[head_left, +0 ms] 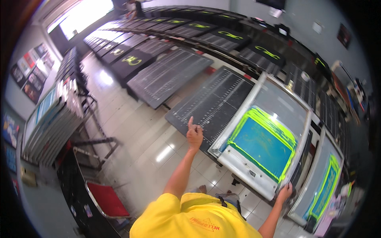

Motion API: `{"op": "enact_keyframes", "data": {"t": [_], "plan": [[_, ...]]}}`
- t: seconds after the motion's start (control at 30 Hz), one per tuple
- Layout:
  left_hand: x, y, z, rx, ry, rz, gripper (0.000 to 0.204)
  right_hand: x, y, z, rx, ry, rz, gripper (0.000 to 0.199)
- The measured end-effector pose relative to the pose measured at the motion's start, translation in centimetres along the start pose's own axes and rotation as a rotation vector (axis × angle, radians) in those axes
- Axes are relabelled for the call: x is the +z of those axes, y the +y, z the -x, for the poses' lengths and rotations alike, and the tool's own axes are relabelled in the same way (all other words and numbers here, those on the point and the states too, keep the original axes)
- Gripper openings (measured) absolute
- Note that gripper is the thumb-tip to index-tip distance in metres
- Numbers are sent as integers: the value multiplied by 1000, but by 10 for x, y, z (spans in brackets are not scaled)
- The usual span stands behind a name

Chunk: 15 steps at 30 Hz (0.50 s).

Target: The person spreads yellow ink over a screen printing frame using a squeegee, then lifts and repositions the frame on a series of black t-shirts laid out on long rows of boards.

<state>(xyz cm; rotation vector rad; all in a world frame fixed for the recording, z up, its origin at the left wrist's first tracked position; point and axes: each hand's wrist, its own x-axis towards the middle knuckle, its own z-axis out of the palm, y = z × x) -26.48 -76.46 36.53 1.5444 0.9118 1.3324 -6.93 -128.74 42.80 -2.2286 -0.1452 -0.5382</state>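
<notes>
My left hand (194,134) is raised over the near edge of a black printing board (216,99) with white ruled marks. Its index finger points out and the others look loosely bent, holding nothing. On the right, my right hand (284,192) grips the near right corner of a silk-screen frame (226,156). The frame lies over the neighbouring board. Its blue mesh area (264,144) is ringed with bright neon-yellow ink, thickest along the far side.
A second inked screen (325,186) stands at the far right. Boards carrying black cloth with yellow prints (133,59) run in rows toward the back. Stacked screens (55,119) lean on a rack at left. Nearby are a red chair (107,200) and a bare grey board (166,75).
</notes>
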Motion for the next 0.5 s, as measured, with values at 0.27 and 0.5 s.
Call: {"op": "enact_keyframes", "data": {"t": [0.27, 0.5], "plan": [[-2, 4, -4, -45, -80, 110, 48, -9, -10, 3, 45, -100, 41, 35], [0, -4, -9, -70, -134, 172, 53, -28, -25, 23, 100, 81, -82, 34]]}}
